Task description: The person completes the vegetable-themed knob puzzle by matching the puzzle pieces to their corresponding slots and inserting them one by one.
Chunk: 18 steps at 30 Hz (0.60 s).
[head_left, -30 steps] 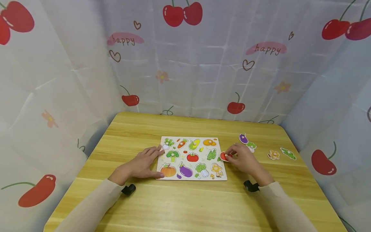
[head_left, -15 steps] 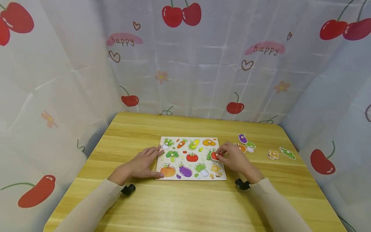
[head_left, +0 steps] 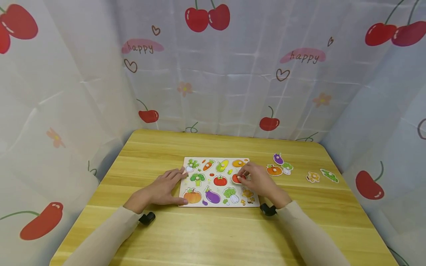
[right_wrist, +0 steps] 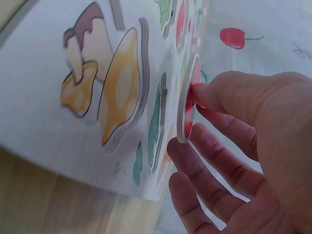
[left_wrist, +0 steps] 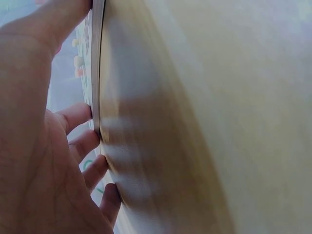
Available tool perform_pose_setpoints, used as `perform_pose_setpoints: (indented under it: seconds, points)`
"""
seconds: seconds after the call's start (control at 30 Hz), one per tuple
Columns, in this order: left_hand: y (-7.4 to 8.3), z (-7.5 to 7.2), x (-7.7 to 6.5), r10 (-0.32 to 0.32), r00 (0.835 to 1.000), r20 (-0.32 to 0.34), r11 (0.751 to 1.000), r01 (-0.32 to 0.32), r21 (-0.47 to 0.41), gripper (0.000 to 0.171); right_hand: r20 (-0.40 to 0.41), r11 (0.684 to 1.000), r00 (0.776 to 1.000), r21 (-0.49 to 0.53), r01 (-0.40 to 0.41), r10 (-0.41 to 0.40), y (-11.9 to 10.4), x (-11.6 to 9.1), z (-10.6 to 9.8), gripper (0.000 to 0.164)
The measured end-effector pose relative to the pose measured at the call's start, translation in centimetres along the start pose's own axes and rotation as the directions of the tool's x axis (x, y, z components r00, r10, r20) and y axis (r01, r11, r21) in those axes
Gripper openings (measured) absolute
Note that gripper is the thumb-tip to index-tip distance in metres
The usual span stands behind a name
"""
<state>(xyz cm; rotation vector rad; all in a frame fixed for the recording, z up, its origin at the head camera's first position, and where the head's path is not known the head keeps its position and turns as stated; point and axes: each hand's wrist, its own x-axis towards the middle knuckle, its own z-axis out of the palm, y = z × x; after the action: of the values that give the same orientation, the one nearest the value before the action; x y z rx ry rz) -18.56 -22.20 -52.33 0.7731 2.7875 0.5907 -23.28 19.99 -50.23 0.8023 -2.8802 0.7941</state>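
A white vegetable puzzle board [head_left: 209, 181] lies on the wooden table. My left hand [head_left: 163, 188] rests at its left edge, fingers spread and thumb near the lower corner. In the left wrist view the fingertips touch the board's edge. My right hand [head_left: 261, 181] pinches a red tomato puzzle piece [head_left: 236, 179] between thumb and finger, just over the board's right part. The right wrist view has the tomato piece standing tilted close to the board, beside the green pea slot [right_wrist: 155, 129]. A printed tomato [head_left: 220, 181] shows left of it in the head view.
Right of the board lie loose pieces: a pumpkin [head_left: 274, 170], an eggplant [head_left: 278, 159] and a bok choy [head_left: 287, 169]. Farther right are a mushroom piece [head_left: 313, 177] and a pea pod piece [head_left: 329, 176]. A cherry-print curtain [head_left: 213, 81] surrounds the table [head_left: 206, 236].
My right hand has carried the tomato piece left, from the board's right edge to over the board. The loose pumpkin piece has come into view. My left hand stays put.
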Motion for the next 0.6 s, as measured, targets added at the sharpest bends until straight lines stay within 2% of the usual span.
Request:
perform_pose_setpoints:
  seconds: [0.33,0.6]
  points:
    - [0.0,0.0,0.0,0.008,1.000,-0.004,1.000,-0.008,0.006,0.115,0.042,1.000,0.999,0.018,0.000,-0.001,-1.5,1.1,1.0,0.006]
    - [-0.1,0.1,0.0,0.007,1.000,-0.004,1.000,-0.007,0.006,0.115,0.042,0.999,0.998,0.032,0.036,-0.038,-2.5,1.8,1.8,0.005]
